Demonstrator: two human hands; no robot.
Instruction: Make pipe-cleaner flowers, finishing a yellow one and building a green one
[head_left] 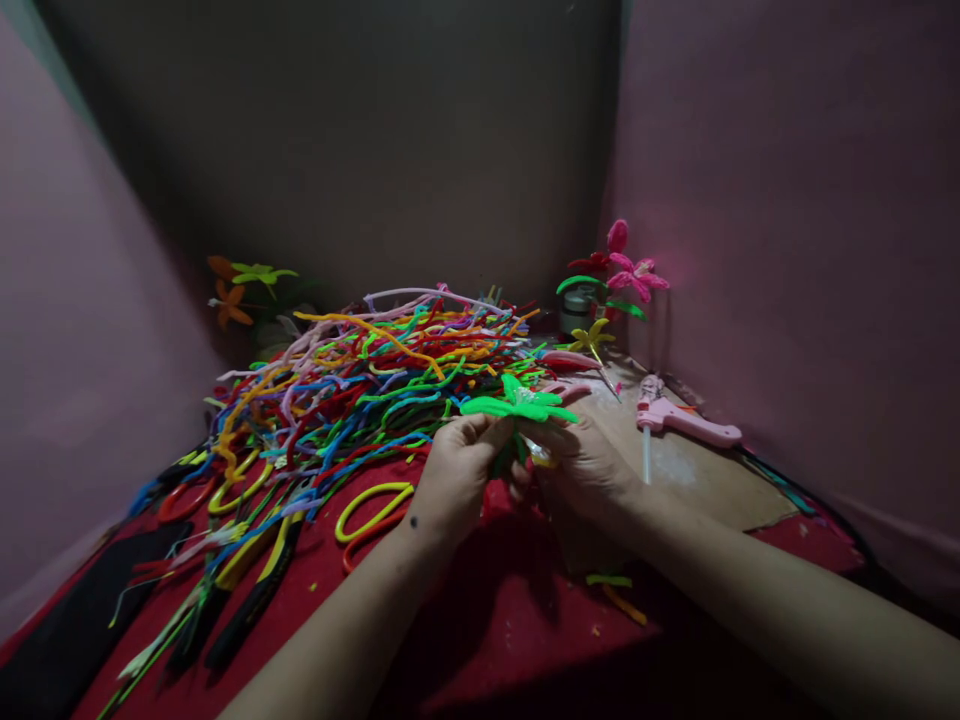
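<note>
My left hand [454,475] and my right hand [585,462] meet in the middle of the view, both closed around a bright green pipe-cleaner flower [519,403]. Its petals spread flat above my fingers, and its green stem runs down between the two hands. A big heap of pipe cleaners in many colours [360,385] lies just behind and left of my hands on a red cloth [480,620].
A pink glue gun [679,420] lies on brown cardboard [697,470] to the right. Finished pink and yellow flowers [626,270] stand at the back right, orange and green ones [240,285] at the back left. Yellow and orange loops [371,510] lie near my left wrist. Walls close in all round.
</note>
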